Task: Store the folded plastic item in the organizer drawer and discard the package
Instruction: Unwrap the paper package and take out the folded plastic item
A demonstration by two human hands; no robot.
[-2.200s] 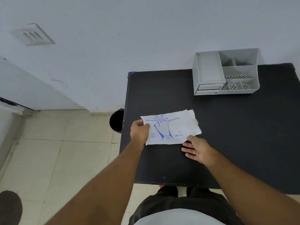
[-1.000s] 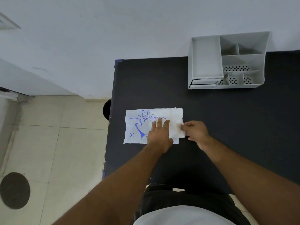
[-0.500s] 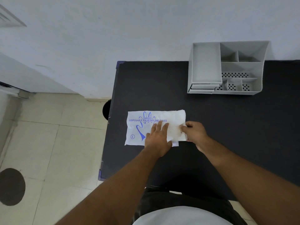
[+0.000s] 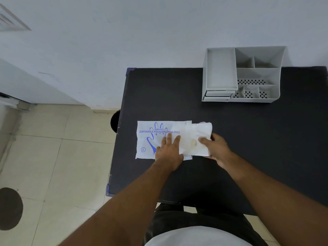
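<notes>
A white package (image 4: 150, 137) printed with a blue glove and "DISPOSABLE POLYETHYLENE GLOVES" lies flat near the left edge of the black table (image 4: 266, 139). My left hand (image 4: 169, 150) presses flat on the package with fingers spread. A folded stack of clear plastic (image 4: 200, 132) sticks out of the package's right end. My right hand (image 4: 215, 148) pinches that stack at its right edge. The grey organizer (image 4: 276, 71) stands at the table's far side against the wall; its two small drawers (image 4: 217, 95) at the lower left front look closed.
A dark round bin (image 4: 115, 121) stands on the tiled floor just left of the table, partly hidden by its edge. A dark round mark (image 4: 10, 208) lies on the floor at lower left. White wall runs behind the table.
My right hand has drawn the folded plastic farther to the right, out of the package's open end. My left hand stays pressed on the package.
</notes>
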